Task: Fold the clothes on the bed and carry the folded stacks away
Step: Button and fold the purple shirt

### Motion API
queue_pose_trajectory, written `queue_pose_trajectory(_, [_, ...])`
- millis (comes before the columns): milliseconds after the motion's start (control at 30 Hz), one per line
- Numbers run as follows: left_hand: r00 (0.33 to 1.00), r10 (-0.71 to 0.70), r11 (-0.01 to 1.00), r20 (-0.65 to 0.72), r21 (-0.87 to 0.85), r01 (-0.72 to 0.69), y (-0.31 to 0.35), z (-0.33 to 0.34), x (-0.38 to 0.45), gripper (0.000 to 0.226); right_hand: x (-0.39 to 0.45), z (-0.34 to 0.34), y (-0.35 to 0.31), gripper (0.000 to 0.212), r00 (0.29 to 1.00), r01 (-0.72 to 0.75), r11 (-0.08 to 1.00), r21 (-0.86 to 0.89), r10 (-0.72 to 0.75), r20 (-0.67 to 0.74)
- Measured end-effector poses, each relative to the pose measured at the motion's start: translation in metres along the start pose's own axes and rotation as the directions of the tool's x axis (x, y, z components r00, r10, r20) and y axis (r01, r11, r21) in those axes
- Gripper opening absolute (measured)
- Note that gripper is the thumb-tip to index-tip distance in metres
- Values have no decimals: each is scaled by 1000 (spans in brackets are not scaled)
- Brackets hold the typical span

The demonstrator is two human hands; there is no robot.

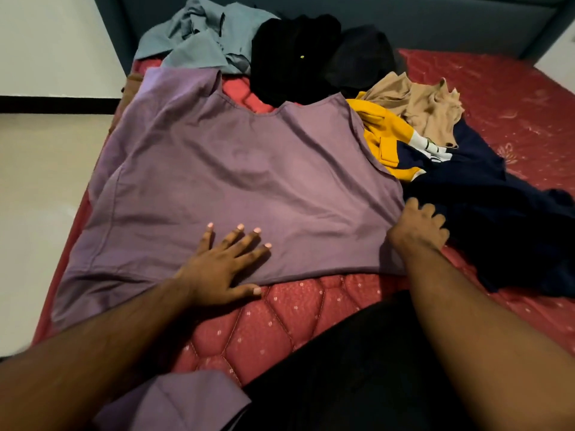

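Purple top (236, 181): spread flat on red bed (311, 312), left-centre | Left hand (224, 269): fingers spread, palm flat on near hem | Right hand (418, 228): grip pinching top's right near edge | Unfolded clothes: grey-blue (199, 35), black (295, 54) far; yellow (385, 135), beige (426, 107), navy (485, 213) right.

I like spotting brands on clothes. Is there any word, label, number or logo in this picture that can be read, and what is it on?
None can be read.
Yellow, white and navy garment: dark marks on its white band, too small and blurred to read.
Black garment: one tiny yellow-green spot, perhaps a logo, illegible.
Purple top: plain, no print visible.
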State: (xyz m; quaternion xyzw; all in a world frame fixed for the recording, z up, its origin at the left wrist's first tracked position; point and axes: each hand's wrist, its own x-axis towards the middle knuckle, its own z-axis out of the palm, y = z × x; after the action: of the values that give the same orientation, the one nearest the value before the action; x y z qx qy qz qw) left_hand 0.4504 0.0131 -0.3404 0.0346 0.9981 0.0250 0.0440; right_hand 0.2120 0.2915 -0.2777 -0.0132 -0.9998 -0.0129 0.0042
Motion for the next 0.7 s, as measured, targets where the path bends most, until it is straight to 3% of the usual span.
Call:
queue_pose_trajectory(67, [1000, -8, 1000, 19, -5, 8, -8, 11, -16, 77, -4, -1, -8, 39, 992, 122, 992, -23, -122, 20])
queue_pose_trajectory(100, [1000, -15, 1000, 9, -3, 15, -9, 15, -22, 74, -5, 1, -11, 32, 971, 194, 980, 48, -199, 131])
queue_pose_trajectory(133, [1000, -30, 1000, -1, 2, 30, -10, 18, -27, 72, -12, 5, -13, 22, 908, 244, 953, 180, -290, 302])
queue_pose_trajectory(200, [998, -65, 998, -1, 8, 65, -11, 19, -33, 71, -28, 6, -13, 12, 675, 208, 906, 369, -406, 616])
queue_pose_trajectory(233, [997, -77, 997, -10, 13, 77, -11, 20, -36, 70, -31, 4, -11, 16, 596, 203, 903, 378, -421, 684])
queue_pose_trajectory(300, [997, -70, 997, -39, 29, 71, -11, 24, -45, 68, -35, -3, -13, 18, 525, 272, 917, 293, -397, 753])
queue_pose_trajectory(367, [999, -48, 997, -21, 56, 49, -14, 30, -54, 67, -40, -8, -18, 14, 485, 331, 921, 207, -354, 800])
queue_pose_trajectory(467, [999, -34, 994, -35, 98, 37, -14, 29, -61, 67, -46, -12, -26, 14, 498, 445, 890, 96, -335, 800])
queue_pose_trajectory(533, [984, -100, 989, -145, 92, 114, -19, 22, -72, 67, -51, -13, -31, 15, 503, 512, 856, 67, -362, 785])
queue_pose_trajectory(567, [952, -200, 976, -233, 41, 215, -25, 19, -82, 65, -50, -12, -33, 16, 532, 573, 819, 26, -397, 748])
queue_pose_trajectory(600, [878, -360, 932, -315, -71, 356, -30, 13, -94, 63, -51, -11, -35, 19, 562, 642, 766, -20, -453, 692])
queue_pose_trajectory(633, [734, -567, 823, -373, -247, 511, -40, 5, -106, 59, -53, -6, -44, 19, 564, 706, 707, -26, -540, 625])
queue_pose_trajectory(700, [259, -918, 396, -301, -637, 662, -65, -16, -121, 46, -64, 5, -67, 18, 454, 762, 630, 150, -685, 569])
